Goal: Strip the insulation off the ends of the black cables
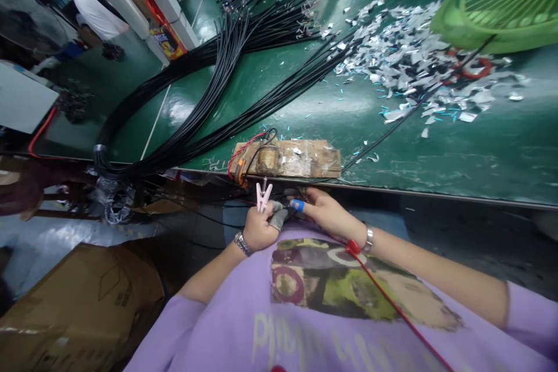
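Observation:
My left hand (263,226), with grey covers on its fingers, is closed on a thin black cable (226,223) just below the table edge. Close beside it, my right hand (328,213) has a blue wrap (297,205) on one digit. Its fingers are pinched at the cable's end, which is small and partly hidden between the hands. A pink clothespin (263,197) stands just above my left hand, in front of a wooden block (311,160). Red and black wires and a taped lump sit on that block, at the edge of the green table (436,157).
A long bundle of black cables (209,84) curves over the table. Silvery foil scraps (401,52) lie in a pile beside a green fan guard (501,6). At lower left is a cardboard box (82,302). A red cord (401,308) crosses my shirt.

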`<state>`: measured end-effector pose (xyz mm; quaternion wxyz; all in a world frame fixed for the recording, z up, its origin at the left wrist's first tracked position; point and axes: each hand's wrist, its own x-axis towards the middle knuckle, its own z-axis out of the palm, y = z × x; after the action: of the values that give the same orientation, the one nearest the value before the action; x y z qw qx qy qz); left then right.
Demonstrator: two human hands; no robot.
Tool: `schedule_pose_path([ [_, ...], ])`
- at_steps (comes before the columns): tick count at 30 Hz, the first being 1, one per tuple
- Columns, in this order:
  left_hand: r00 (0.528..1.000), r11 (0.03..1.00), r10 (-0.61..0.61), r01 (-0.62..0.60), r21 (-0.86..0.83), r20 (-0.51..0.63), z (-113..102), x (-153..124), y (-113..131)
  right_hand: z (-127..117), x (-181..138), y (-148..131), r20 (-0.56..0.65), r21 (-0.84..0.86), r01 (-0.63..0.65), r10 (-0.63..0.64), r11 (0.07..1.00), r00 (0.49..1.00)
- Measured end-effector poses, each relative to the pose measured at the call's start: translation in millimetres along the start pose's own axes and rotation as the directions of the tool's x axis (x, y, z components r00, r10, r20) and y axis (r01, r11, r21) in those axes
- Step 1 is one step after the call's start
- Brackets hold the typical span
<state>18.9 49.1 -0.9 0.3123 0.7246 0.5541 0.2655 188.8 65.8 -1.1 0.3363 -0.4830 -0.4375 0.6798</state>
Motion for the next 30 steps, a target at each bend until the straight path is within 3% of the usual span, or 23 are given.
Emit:
schedule_pose_path([
  [3,1.0,1.0,0.016,-0.016,-0.012,-0.007,-0.4,0.3,-0.5,1.0,-2.2,-1.9,0.062,0.059,-0.098,0.094,0.993,0.994],
  [7,0.999,0.998,0.051,-0.052,-0.045,-0.01,-0.8,0.7,-2.7,-1.2,-2.8,-4.1,0.078,0.09,-0.116,0.11,0.989,0.991],
  [17,0.999,0.996,0.052,-0.052,-0.067,-0.006,-6.6,4.2,0.3,-7.7,-1.7,-6.9,0.076,-0.186,0.007,0.008,0.983,0.997],
  [25,0.936,0.934,0.343,-0.331,0.136,-0.076,-11.0,4.7,-12.7,-7.2,-2.7,-5.0,0.132,-0.19,0.033,-0.007,0.981,0.991],
  [30,0.928,0.924,0.359,-0.338,0.178,-0.102,-10.5,3.5,-17.7,-8.6,-4.2,-6.8,0.153,-0.125,0.063,-0.044,0.99,0.987],
])
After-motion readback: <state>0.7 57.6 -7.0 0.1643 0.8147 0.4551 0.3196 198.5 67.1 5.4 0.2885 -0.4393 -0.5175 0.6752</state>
